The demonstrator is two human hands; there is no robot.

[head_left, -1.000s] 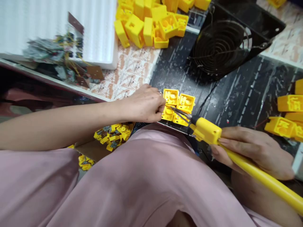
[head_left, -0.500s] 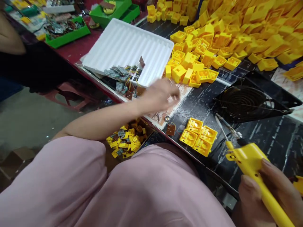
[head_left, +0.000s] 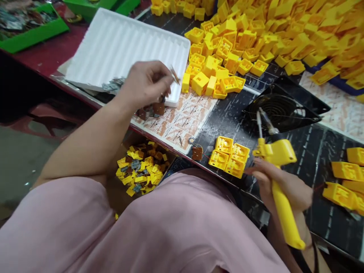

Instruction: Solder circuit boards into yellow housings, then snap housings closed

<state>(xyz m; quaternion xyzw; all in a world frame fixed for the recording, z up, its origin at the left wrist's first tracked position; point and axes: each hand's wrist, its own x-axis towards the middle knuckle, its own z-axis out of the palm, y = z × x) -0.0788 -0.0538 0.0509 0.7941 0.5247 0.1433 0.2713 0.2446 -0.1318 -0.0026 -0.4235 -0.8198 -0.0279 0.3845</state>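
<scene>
My left hand [head_left: 146, 85] is closed above the right part of a white foam tray [head_left: 127, 41], its fingertips pinching a small brown circuit board [head_left: 175, 76] seen nearly edge-on. A small dark part shows below those fingers. Grey parts [head_left: 112, 85] lie in the tray, partly hidden by the hand. My right hand [head_left: 287, 185] is wrapped round a yellow soldering gun [head_left: 277, 151], whose metal tip points away over the table. Left of it, several open yellow cases [head_left: 229, 157] sit together at the table edge. Beside them lies another brown circuit board [head_left: 197, 153] with thin wires and a small round disc [head_left: 191, 140].
A large heap of yellow cases [head_left: 256, 38] covers the back. A black fan [head_left: 281, 106] stands in front of it. More yellow cases [head_left: 344, 185] lie at right. Below the table edge, a box holds yellow and grey pieces [head_left: 142, 167]. Green trays [head_left: 36, 32] stand far left.
My left hand has moved left over the foam tray and now holds a circuit board. My right hand has moved forward and left with the soldering gun. The view has shifted right.
</scene>
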